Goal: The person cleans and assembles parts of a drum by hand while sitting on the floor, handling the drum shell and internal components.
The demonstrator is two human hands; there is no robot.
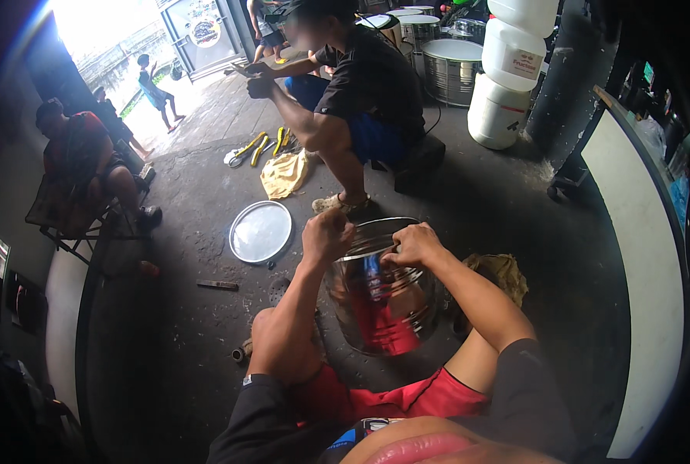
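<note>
A shiny metal drum shell [345,309] stands on the floor between my knees, its round top rim facing up and its wall mirroring red and blue. My right hand [415,244] is closed over the right side of that rim. At the rim's left, my left hand [328,234] makes a fist; whatever it may hold is hidden, and I cannot tell whether it touches the metal. Beyond my left hand lies a round translucent drumhead [261,232] with a pale hoop. A short dark bar [217,284] rests on the floor nearer my left side.
A person [368,93] sits low just ahead, hands raised. Yellow-handled pliers [260,149] and a yellow cloth [285,174] lie near that person's feet. Finished drums [452,73] and stacked white jugs [500,112] stand behind. Another person [82,155] sits at left; a pale curved panel [631,232] rises at right.
</note>
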